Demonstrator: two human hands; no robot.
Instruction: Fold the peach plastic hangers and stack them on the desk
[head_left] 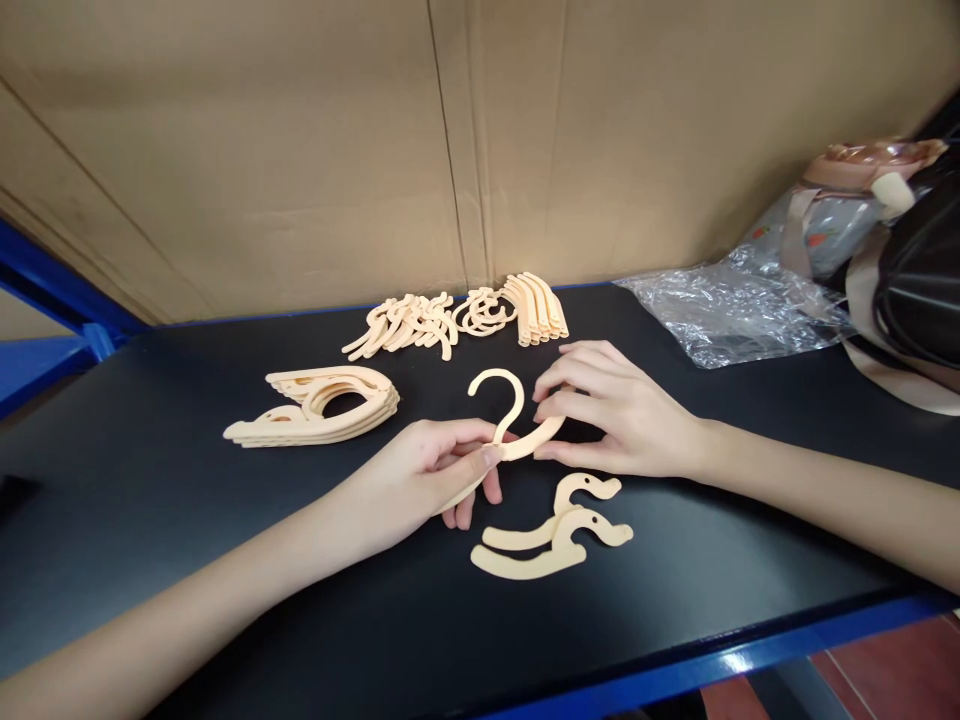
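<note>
Behind the front edge (pixel 712 660) of the desk (pixel 712 570), the clothes hanger (pixel 517 449) is between the left hand (pixel 420 470), pinching under its hook (pixel 517 396), and the right hand (pixel 615 407), holding its arm (pixel 544 435).

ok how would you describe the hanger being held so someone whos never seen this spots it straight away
On the black tabletop, near the middle, the left hand and right hand hold one pale hanger between them. Its question-mark hook curls toward the cardboard; unlike the two loose pieces lying nearer the camera, it is in the hands.
</note>
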